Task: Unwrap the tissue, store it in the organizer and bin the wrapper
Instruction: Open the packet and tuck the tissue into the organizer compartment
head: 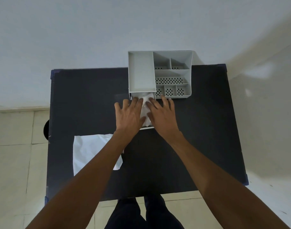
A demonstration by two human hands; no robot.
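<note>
Pressing crumpled white tissue into drawer; both hands flat.

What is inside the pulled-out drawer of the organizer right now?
White tissue lies in the drawer of the organizer, pressed flat by the left hand and right hand. The hands cover most of the drawer, so the rest is unseen.

1. Plain indoor room, home or small office, can't tell which.
2. Bare white wall beyond the fingertips.
3. Pale tiled floor left of and below the hands.
4. Dark table under the fingers, grey desk organizer just past them.
</note>
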